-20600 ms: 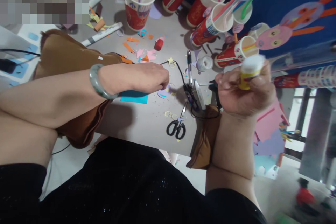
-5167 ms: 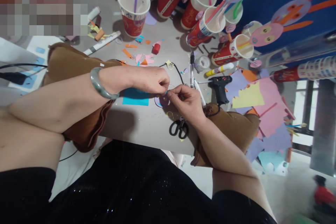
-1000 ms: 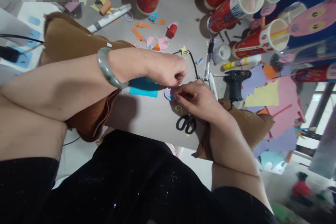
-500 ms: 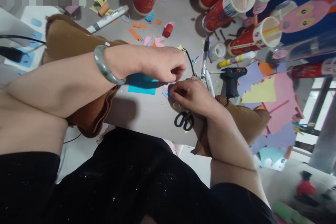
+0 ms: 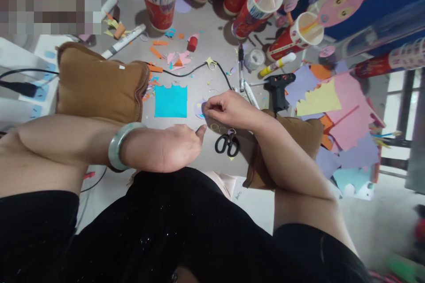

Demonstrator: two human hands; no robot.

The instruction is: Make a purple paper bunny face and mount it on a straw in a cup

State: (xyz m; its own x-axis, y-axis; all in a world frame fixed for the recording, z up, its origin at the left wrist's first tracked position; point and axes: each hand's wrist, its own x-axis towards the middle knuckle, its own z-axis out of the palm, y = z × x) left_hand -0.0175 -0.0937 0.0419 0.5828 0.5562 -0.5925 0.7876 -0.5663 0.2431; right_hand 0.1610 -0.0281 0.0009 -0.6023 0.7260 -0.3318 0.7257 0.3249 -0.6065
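Note:
My right hand (image 5: 232, 109) rests on the table with its fingertips pinched together at the edge of a small purple paper circle (image 5: 199, 108) that bears yellow and blue bits. Nearer the table's front edge is my left hand (image 5: 169, 147), back upward and fingers curled in; what it may hold is hidden. Black-handled scissors (image 5: 227, 145) lie just below my right hand, beside thin yellow paper rings (image 5: 215, 127). A blue paper sheet (image 5: 171, 101) with a scalloped top edge lies beyond my left hand.
Brown cushions (image 5: 99, 84) lie under or near both forearms. A black glue gun (image 5: 279, 90), a pen (image 5: 241, 68) and a yellow marker (image 5: 277, 64) are to the right. Red paper cups (image 5: 159, 11) stand at the back. A black cord (image 5: 189, 74) crosses paper scraps.
My left hand has drawn back from beside my right hand toward the table's front edge, uncovering the blue sheet and the cord. My right hand stays at the purple circle. The view has shifted slightly.

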